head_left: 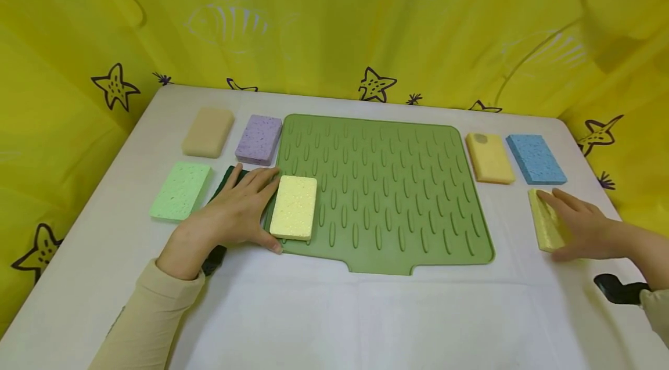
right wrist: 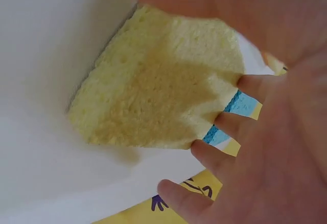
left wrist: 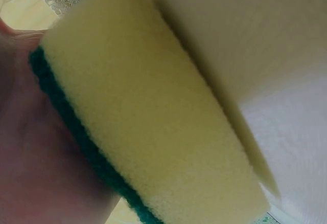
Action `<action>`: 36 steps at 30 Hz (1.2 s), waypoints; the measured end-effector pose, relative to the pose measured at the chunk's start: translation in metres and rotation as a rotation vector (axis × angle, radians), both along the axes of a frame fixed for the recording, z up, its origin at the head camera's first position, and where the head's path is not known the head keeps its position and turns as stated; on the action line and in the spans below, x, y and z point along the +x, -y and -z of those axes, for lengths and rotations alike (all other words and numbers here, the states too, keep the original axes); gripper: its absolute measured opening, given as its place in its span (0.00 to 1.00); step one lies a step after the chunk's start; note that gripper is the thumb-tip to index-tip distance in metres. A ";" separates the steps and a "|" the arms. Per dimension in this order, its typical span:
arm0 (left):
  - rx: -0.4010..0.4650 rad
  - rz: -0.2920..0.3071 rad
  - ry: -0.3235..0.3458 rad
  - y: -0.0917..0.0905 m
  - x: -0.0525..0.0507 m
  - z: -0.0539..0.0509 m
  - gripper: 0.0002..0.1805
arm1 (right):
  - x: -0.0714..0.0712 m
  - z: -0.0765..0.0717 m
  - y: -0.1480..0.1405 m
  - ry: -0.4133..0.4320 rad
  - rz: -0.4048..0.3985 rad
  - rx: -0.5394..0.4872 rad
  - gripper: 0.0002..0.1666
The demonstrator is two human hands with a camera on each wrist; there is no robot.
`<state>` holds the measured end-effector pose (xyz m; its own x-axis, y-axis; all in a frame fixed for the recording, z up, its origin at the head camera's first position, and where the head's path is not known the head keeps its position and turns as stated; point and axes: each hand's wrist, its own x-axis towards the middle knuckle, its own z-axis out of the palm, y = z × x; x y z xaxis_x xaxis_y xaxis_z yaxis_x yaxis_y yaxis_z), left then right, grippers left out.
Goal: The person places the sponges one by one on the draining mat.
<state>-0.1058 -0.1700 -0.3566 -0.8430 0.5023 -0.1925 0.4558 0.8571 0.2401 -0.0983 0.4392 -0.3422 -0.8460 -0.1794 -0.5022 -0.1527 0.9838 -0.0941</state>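
Note:
My left hand (head_left: 230, 213), fingers spread, lies over a yellow sponge with a dark green scouring side (head_left: 225, 178). In the left wrist view, this scouring sponge (left wrist: 153, 101) is close under the palm, green side toward it. A pale yellow sponge (head_left: 294, 207) lies just right of this hand, on the near left corner of a green ribbed mat (head_left: 376, 184). My right hand (head_left: 590, 227) reaches over another pale yellow sponge (head_left: 546, 225) on the table. In the right wrist view, loosely extended fingers meet one edge of that sponge (right wrist: 163, 81), the thumb above its other side.
Beige (head_left: 208, 133), purple (head_left: 258, 139) and light green (head_left: 181, 191) sponges lie left of the mat. To its right are a yellow-orange sponge (head_left: 489, 158) and a blue one (head_left: 536, 159). A yellow patterned curtain (head_left: 324, 27) hangs behind the white table (head_left: 324, 312).

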 end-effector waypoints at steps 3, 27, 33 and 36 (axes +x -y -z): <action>0.003 0.000 0.000 0.000 0.000 0.000 0.73 | -0.003 -0.001 0.001 0.000 -0.013 0.007 0.78; 0.018 -0.003 0.003 0.000 0.000 0.000 0.74 | 0.003 -0.002 0.007 -0.082 0.026 -0.037 0.78; 0.025 -0.002 0.015 0.002 0.000 0.000 0.75 | 0.007 -0.005 0.017 -0.132 -0.005 -0.080 0.76; 0.025 -0.001 0.016 0.003 -0.001 -0.001 0.75 | 0.008 -0.008 0.025 -0.195 -0.051 -0.101 0.75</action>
